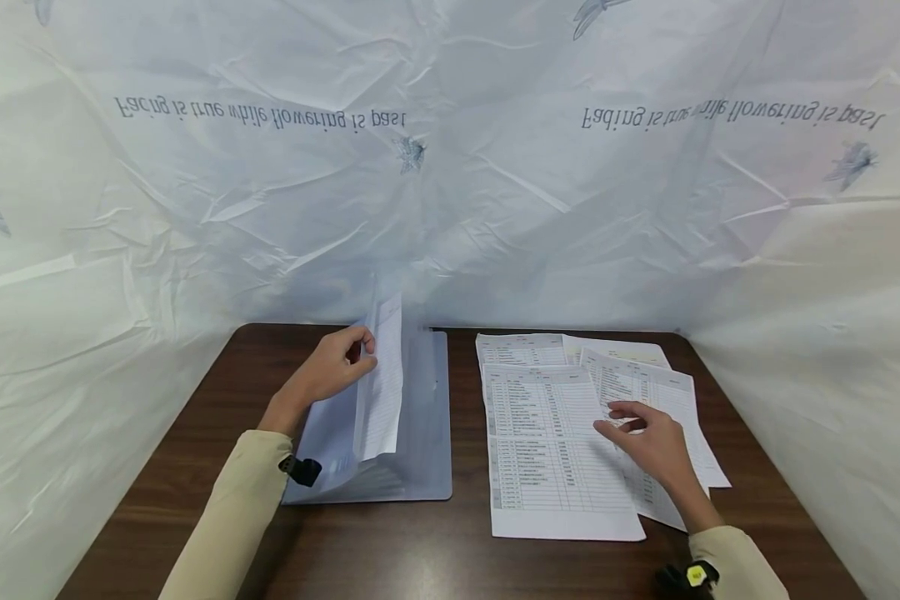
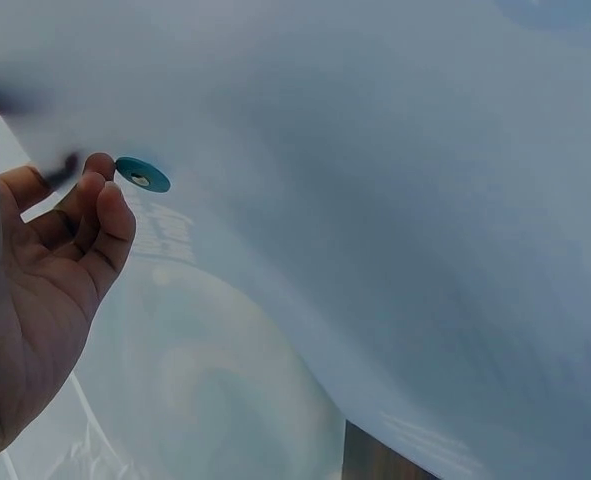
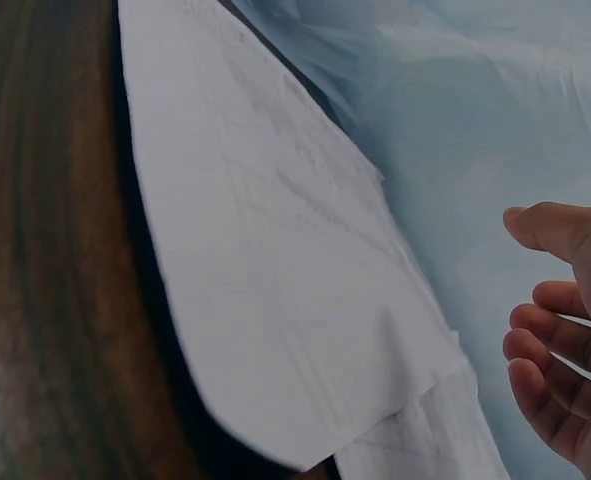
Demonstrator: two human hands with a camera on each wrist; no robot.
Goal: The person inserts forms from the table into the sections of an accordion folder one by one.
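Observation:
A pale blue translucent plastic folder (image 1: 429, 417) lies spread on the table at the left, its cover lifted. My left hand (image 1: 337, 362) pinches the raised cover with thumb and fingers. By these fingertips, a round teal button (image 2: 143, 175) shows on the plastic in the left wrist view. Standing up inside the folder is a printed sheet (image 1: 386, 383). To the right, several printed sheets (image 1: 540, 450) overlap in a loose spread. My right hand (image 1: 648, 442) hovers over them, fingers loosely bent and thumb apart, holding nothing; the right wrist view shows the gap between thumb and fingers.
The dark wooden table (image 1: 420, 550) has rounded back corners. White plastic sheeting (image 1: 495, 208) with printed lettering hangs close behind the table and along both sides. A strip of bare wood separates the folder from the loose sheets.

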